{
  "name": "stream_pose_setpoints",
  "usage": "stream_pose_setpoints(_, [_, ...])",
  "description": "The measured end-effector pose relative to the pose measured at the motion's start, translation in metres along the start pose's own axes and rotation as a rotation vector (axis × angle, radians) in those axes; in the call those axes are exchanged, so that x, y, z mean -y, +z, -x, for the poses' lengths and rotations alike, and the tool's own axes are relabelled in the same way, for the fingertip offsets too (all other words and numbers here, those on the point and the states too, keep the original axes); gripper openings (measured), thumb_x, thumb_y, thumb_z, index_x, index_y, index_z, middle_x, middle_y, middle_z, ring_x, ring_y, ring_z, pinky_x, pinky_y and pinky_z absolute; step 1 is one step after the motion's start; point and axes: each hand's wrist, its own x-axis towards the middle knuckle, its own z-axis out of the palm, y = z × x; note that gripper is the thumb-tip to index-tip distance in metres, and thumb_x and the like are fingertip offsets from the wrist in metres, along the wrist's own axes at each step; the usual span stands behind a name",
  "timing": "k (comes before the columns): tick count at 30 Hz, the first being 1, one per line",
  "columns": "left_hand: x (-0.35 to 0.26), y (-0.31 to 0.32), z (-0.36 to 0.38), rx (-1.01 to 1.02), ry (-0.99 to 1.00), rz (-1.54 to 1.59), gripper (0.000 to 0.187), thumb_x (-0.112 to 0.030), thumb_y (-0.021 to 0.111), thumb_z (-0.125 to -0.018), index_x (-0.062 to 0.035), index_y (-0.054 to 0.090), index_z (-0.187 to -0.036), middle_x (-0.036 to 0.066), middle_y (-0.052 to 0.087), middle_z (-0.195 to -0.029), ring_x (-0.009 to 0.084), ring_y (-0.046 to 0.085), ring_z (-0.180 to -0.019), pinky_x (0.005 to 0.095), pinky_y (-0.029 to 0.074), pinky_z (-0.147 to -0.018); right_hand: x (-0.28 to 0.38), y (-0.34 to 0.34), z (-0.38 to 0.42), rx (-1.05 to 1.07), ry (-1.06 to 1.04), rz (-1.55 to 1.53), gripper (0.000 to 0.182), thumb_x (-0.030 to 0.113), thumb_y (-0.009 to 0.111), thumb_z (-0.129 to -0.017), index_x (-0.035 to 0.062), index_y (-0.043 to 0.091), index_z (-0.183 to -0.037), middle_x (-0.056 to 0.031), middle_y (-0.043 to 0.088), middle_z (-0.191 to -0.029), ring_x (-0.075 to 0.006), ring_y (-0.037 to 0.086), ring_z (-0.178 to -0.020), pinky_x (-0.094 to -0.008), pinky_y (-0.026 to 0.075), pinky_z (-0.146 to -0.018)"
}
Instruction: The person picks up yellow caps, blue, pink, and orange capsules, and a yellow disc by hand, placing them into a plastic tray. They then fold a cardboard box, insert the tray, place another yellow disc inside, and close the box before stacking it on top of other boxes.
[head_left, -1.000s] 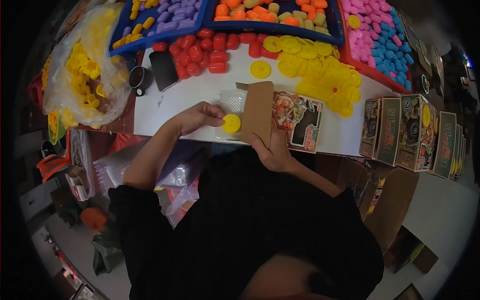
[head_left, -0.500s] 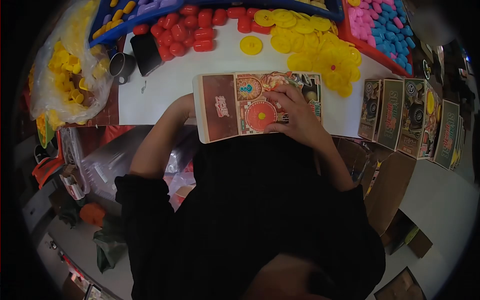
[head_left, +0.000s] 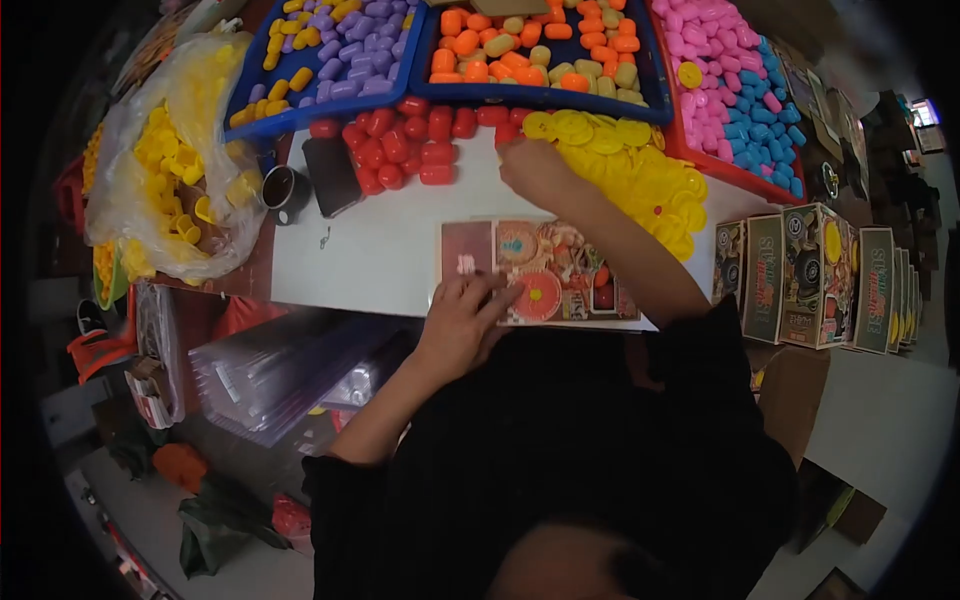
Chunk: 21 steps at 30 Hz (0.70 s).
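White counter [head_left: 380, 250], frame centre: left hand [head_left: 462, 318] lies open, flat on printed box [head_left: 560, 275]; right hand [head_left: 535, 170], fingers curled, touches yellow discs [head_left: 640, 170] upper right.

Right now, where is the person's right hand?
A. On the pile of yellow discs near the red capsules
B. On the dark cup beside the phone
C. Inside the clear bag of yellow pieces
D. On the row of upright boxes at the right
A: the right hand reaches out to the edge of the yellow discs, next to the red capsules, while the left hand rests on the printed box lying flat.
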Motion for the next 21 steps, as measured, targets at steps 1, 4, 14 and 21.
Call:
stream_pose_setpoints(1, [0.006, 0.001, -0.007, -0.041, 0.017, -0.022, 0.053, -0.013, 0.069, -0.067, -0.0126, 0.055, -0.118, 0.007, 0.052, -0.112, 0.0247, 0.048, -0.104, 0.0384, 0.039, -0.087, 0.000, -0.009, 0.016, -0.162, -0.003, -0.238, 0.024, 0.019, 0.066, -0.077, 0.0011, 0.059, -0.093, -0.0174, 0.061, -0.083, -0.0318, 0.061, -0.070, -0.0368, 0.050, -0.065])
stream_pose_setpoints(4, [0.011, 0.002, -0.029, -0.042, 0.045, -0.108, 0.059, -0.014, 0.070, -0.065, -0.0111, 0.054, -0.121, 0.008, 0.052, -0.110, 0.0262, 0.050, -0.099, 0.0372, 0.040, -0.085, 0.017, -0.069, 0.079, -0.226, 0.272, -0.905, 0.018, 0.012, 0.068, -0.076, 0.0022, 0.062, -0.089, -0.0139, 0.061, -0.088, -0.0233, 0.063, -0.070, -0.0337, 0.051, -0.064])
stream_pose_setpoints(14, [-0.005, 0.004, -0.043, 0.122, 0.118, -0.447, 0.046, -0.017, 0.065, -0.071, -0.0080, 0.058, -0.116, 0.008, 0.052, -0.113, 0.0235, 0.049, -0.107, 0.0375, 0.039, -0.090, 0.030, -0.020, 0.145, -0.435, 0.297, -0.180, 0.021, 0.016, 0.075, -0.067, 0.0069, 0.065, -0.082, -0.0047, 0.059, -0.093, -0.0261, 0.052, -0.092, -0.0345, 0.045, -0.076])
stream_pose_setpoints(21, [0.023, -0.012, -0.044, 0.090, 0.042, -0.001, 0.045, -0.023, 0.072, -0.069, -0.0114, 0.062, -0.111, 0.006, 0.051, -0.120, 0.0249, 0.047, -0.111, 0.0374, 0.038, -0.091, 0.021, -0.031, 0.155, -0.294, 0.117, -0.277, 0.033, 0.015, 0.079, -0.061, 0.0080, 0.066, -0.089, -0.0051, 0.062, -0.104, -0.0248, 0.053, -0.093, -0.0342, 0.045, -0.082])
